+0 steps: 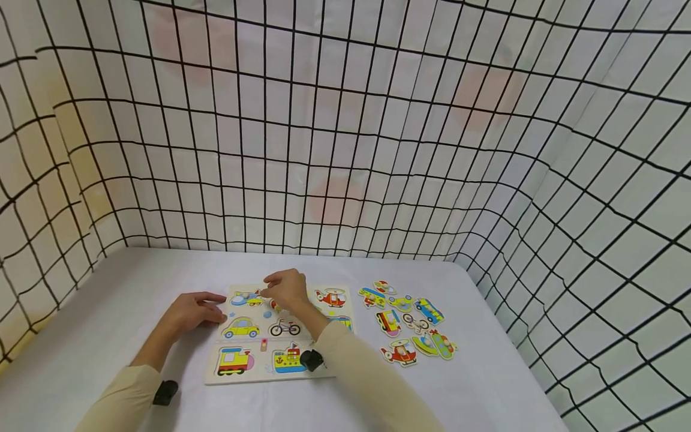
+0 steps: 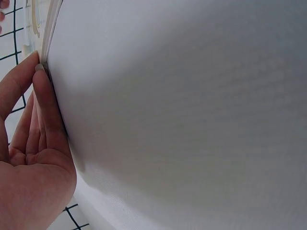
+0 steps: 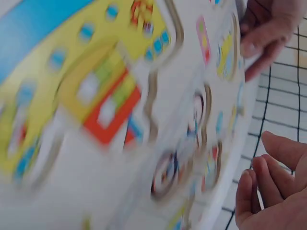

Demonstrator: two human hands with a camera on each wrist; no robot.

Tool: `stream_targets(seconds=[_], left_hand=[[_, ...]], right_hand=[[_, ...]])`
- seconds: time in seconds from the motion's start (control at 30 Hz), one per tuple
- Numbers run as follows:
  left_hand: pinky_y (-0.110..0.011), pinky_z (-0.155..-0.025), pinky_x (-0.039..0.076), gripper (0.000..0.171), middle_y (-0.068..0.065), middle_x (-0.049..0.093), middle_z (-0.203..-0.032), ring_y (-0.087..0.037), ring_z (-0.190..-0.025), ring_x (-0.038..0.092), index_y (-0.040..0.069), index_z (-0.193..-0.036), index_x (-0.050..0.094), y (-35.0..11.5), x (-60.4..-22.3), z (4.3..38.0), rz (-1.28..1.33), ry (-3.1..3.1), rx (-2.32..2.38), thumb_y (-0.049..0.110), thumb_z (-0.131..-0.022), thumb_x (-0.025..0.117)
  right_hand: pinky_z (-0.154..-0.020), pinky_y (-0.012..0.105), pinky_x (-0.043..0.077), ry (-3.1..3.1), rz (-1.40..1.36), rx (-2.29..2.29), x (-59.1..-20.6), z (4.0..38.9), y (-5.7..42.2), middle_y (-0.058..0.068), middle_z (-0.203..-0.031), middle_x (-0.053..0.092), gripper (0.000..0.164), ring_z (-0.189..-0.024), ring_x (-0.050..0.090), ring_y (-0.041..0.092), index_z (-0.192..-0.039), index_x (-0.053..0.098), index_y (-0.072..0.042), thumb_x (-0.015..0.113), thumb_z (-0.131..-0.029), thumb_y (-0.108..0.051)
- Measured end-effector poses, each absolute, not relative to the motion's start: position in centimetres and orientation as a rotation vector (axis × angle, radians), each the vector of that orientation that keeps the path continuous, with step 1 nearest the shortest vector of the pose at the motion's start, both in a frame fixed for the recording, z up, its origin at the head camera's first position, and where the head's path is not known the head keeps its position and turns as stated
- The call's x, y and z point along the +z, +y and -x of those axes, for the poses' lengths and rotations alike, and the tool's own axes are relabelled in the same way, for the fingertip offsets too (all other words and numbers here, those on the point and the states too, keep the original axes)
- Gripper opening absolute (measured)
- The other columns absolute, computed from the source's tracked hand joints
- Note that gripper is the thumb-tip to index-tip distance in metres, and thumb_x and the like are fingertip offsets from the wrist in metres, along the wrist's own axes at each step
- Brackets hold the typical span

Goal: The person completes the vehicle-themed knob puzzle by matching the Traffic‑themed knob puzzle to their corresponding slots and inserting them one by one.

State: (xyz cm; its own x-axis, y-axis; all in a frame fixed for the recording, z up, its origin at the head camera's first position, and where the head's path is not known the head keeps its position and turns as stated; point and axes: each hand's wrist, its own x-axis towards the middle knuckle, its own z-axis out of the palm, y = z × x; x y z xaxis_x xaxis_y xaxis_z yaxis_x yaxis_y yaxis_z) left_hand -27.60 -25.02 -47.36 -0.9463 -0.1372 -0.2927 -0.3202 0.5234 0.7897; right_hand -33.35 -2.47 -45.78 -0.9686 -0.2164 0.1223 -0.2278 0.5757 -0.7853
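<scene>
A puzzle board [image 1: 310,336] printed with vehicles lies on the table, showing a yellow car [image 1: 241,327], a bicycle [image 1: 284,327], a train [image 1: 234,360], a ship [image 1: 288,360] and a red helicopter [image 1: 331,297]. My left hand [image 1: 190,312] rests at the board's left edge, its fingertips [image 2: 42,79] touching that edge. Over the upper part of the board is my right hand [image 1: 288,290], fingers loosely bent, beside the plane picture [image 1: 245,298]. In the right wrist view nothing shows between the fingers of the right hand [image 3: 278,187]. That hand and forearm hide some pictures.
Right of the board lie several loose vehicle pieces, among them a helicopter piece [image 1: 399,353], a train piece [image 1: 388,323], a bus piece [image 1: 429,311] and a bicycle piece [image 1: 415,323]. White walls with a black grid [image 1: 302,150] surround the white table [image 1: 486,384].
</scene>
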Motion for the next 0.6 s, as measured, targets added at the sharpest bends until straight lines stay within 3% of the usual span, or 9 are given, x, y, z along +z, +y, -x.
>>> stream_targets(seconds=[0.37,0.6], left_hand=[[-0.031,-0.072,0.043,0.065,-0.006,0.076,-0.094,-0.023,-0.087,0.062,0.001,-0.139,0.058,-25.5,-47.4,27.5,0.333,2.601,1.341,0.024,-0.083,0.082],[-0.031,-0.073,0.043,0.066,-0.007,0.076,-0.094,-0.024,-0.088,0.061,0.000,-0.139,0.058,-25.0,-47.3,27.6,0.345,2.595,1.341,0.024,-0.082,0.082]], right_hand=[[-0.065,0.026,0.052,-2.775,-0.357,1.333,-44.3,34.5,3.8,0.001,-0.084,0.075,0.025,-0.073,0.065,0.012,-0.106,0.079,-0.006,0.083,-0.083,-0.016],[-0.072,0.032,0.054,-2.776,-0.344,1.228,-43.0,35.3,8.6,0.006,-0.090,0.077,0.025,-0.080,0.069,0.019,-0.107,0.078,-0.006,0.082,-0.084,-0.018]])
